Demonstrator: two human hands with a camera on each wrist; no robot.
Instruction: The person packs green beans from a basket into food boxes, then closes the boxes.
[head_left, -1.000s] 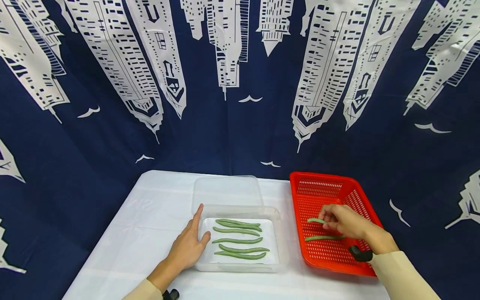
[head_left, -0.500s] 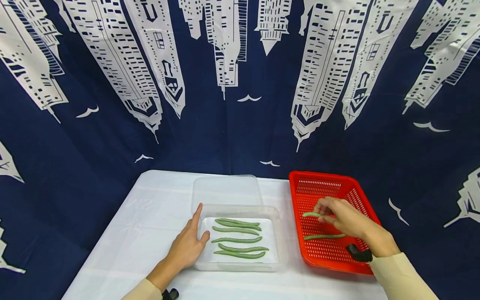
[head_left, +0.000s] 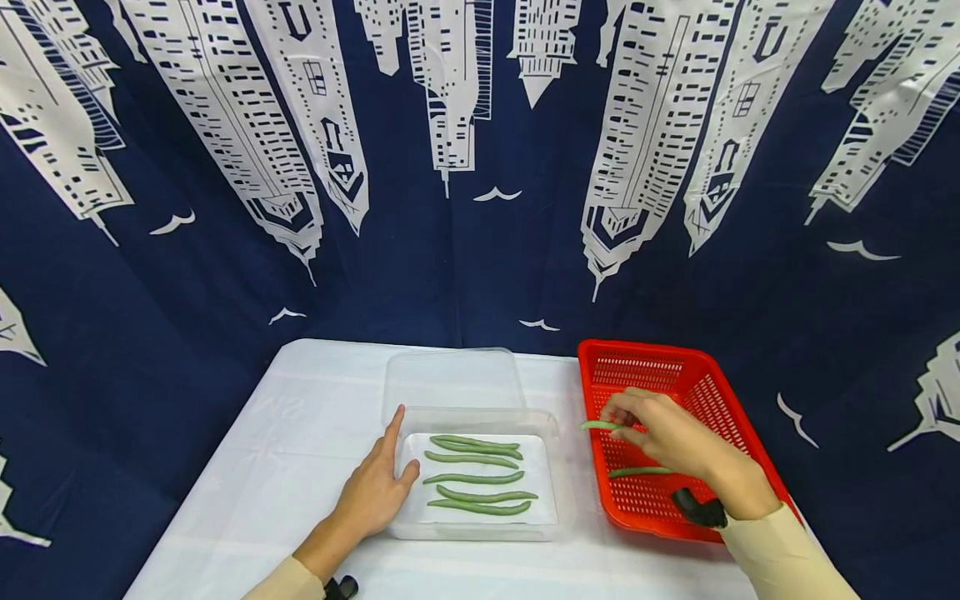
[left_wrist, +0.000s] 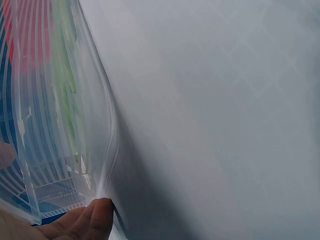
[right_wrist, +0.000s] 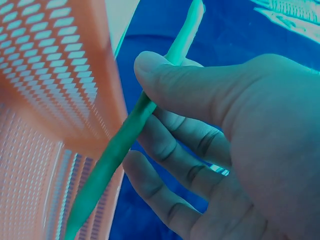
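My right hand pinches a green bean between thumb and fingers, over the left side of the red basket. The bean's end pokes out past the basket's left rim in the head view. Another green bean lies in the basket below the hand. My left hand lies with straight fingers along the left wall of a clear plastic container; in the left wrist view its fingertips are right at the container's edge. Inside that container several green beans lie crosswise in a spaced column.
Behind the container a clear lid lies flat on the white-covered table. A dark blue cloth with white buildings hangs along the table's back edge. The basket stands to the container's right, a narrow gap between them.
Holding the bean, my right hand has moved left and slightly away from me, from the basket's middle to its left rim. My left hand stays in place at the container.
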